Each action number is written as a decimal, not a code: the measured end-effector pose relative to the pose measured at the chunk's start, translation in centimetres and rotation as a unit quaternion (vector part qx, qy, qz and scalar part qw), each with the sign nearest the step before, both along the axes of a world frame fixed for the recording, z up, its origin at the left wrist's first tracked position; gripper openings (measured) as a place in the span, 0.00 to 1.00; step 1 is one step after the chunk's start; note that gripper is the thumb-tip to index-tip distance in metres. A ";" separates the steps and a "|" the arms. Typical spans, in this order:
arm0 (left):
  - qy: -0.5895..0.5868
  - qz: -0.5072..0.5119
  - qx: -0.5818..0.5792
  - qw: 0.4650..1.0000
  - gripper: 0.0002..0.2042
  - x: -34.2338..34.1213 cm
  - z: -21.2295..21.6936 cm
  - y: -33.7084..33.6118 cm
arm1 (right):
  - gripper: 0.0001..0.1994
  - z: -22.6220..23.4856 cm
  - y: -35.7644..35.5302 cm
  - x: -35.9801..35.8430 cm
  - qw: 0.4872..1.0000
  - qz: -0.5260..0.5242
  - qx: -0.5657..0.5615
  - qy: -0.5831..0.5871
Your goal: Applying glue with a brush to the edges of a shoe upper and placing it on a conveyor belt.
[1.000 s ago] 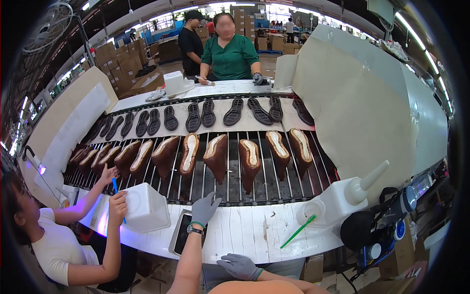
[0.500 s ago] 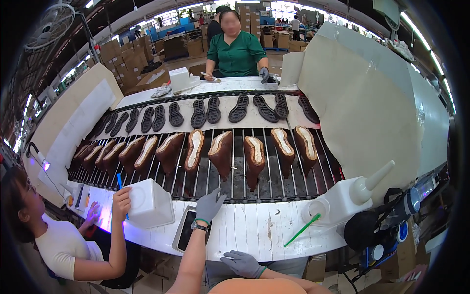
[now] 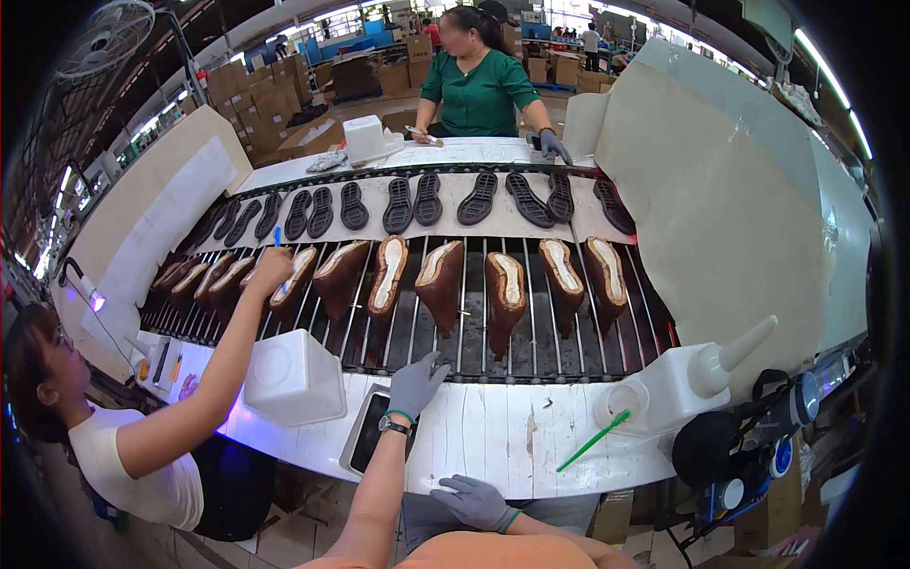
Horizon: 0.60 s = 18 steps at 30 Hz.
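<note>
My left hand (image 3: 415, 383) wears a grey glove and a wristwatch. It is stretched out over the white bench edge (image 3: 493, 436), fingers apart, next to a dark tablet (image 3: 368, 431) and just short of the conveyor rods. Several brown shoe uppers (image 3: 444, 282) lie sole-up on the rods in front of it. My right hand (image 3: 470, 500), also gloved, rests low near my lap with loose fingers and holds nothing. A green-handled brush (image 3: 594, 440) lies on the bench to the right.
A person at my left reaches a blue-tipped tool toward a shoe (image 3: 289, 275). A white jug (image 3: 292, 376) and a white squeeze bottle (image 3: 697, 372) stand on the bench. Black soles (image 3: 427, 199) ride the far belt. Another person in green (image 3: 479, 90) works opposite.
The neighbour's arm rose from the white jug and reached out over the shoes on the conveyor. My left hand stayed extended over the bench edge, and my right hand barely moved.
</note>
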<state>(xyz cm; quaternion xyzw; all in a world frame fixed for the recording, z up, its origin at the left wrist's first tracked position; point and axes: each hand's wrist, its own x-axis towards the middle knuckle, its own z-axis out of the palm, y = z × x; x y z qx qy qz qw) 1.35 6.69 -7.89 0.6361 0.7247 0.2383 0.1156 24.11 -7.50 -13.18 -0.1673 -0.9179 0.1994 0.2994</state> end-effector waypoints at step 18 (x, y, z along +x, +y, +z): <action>-0.013 0.000 0.038 0.999 0.21 0.1 -1.1 0.0 | 0.21 0.2 0.1 0.0 1.000 -0.006 0.007 0.013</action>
